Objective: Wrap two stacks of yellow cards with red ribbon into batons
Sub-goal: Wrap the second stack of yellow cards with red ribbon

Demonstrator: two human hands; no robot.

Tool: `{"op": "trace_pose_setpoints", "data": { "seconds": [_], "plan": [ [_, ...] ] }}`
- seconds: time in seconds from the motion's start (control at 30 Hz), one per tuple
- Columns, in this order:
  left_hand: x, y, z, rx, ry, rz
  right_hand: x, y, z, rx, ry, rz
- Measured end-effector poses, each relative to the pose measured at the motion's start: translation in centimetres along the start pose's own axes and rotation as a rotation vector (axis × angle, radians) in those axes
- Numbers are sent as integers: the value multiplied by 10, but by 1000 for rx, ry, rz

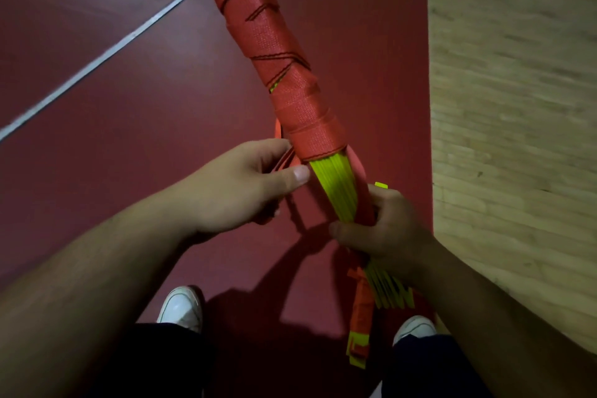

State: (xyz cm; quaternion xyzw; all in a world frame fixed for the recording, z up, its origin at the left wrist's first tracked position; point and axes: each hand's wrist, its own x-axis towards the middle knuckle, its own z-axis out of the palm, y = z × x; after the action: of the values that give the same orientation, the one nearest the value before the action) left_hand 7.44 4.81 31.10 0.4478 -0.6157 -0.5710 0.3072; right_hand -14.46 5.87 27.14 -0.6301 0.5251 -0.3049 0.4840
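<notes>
One stack of yellow cards is in view, with one red ribbon wound round it in many turns. There are two hands: one left hand and one right hand. Two white shoes show, a left shoe and a right shoe. Two pale lines cross the one red floor, and one strip of wooden floor lies beside it.

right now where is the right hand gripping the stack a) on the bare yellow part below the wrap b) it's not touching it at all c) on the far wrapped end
A: the right hand curls round the yellow cards below the lower edge of the red ribbon wrap, while the left hand holds a loose loop of ribbon beside that edge.
</notes>
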Motion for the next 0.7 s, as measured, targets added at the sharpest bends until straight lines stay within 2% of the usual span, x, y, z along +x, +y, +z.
{"op": "trace_pose_setpoints", "data": {
  "seconds": [0.27, 0.43, 0.53, 0.63, 0.7],
  "plan": [
    [4, -4, 2, 108, 110, -51, 1, 4, 6, -26, 49, 12],
    [4, 0, 4, -143, 215, -170, 3, 6, 6, 7, 91, -1],
    [4, 0, 5, -158, 226, -238, 4, 5, 6, -20, 129, -17],
    [5, -1, 4, -44, 229, -173, 4, 3, 4, -79, 178, -20],
    [5, -1, 3, -87, 218, -120, 3, 3, 5, -95, 198, -20]
  ]
}}
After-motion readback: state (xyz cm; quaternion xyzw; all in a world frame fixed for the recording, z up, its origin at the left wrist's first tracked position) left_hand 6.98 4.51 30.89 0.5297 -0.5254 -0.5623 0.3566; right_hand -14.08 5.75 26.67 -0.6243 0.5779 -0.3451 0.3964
